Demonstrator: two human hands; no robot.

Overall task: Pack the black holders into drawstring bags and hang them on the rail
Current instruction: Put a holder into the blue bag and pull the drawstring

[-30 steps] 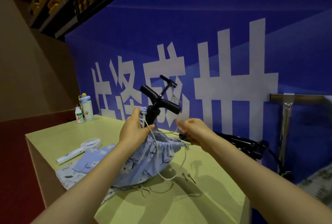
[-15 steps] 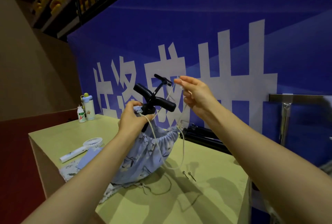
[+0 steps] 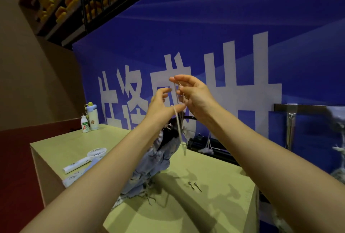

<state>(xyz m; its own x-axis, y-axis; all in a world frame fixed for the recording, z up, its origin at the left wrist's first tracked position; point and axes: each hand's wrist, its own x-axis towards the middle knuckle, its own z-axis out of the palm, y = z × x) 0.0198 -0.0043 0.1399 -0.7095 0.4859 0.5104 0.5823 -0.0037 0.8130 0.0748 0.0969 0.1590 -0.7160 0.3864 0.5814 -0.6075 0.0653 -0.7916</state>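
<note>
A person is working the cord [image 3: 177, 120] of a blue floral drawstring bag [image 3: 149, 165] above a pale green table [image 3: 205, 210], both bare arms reaching toward the far blue wall. The right hand [image 3: 196, 96] is pinching the cord high between thumb and fingertips, apparently drawing it upward so the bag's mouth gathers shut. The left hand [image 3: 162, 105], fingers curled and half spread just beside it, is catching the same strands lower down, seemingly to keep them taut and together. The bag is hanging from the cord with its lower end resting on the table, and a black holder [image 3: 170, 133] is showing as a dark shape in the puckered opening; how far it sits inside cannot be told. Another black holder [image 3: 205, 145] is lying at the table's far edge, waiting its turn. To the far right, the metal rail [image 3: 306, 106] is standing ready for hanging, with patterned cloth, perhaps a bag, beneath it. Two small metal pins [image 3: 194, 186] are lying near the right, while a handheld fan [image 3: 84, 160] and bottles [image 3: 89, 119] are sitting to the left.
</note>
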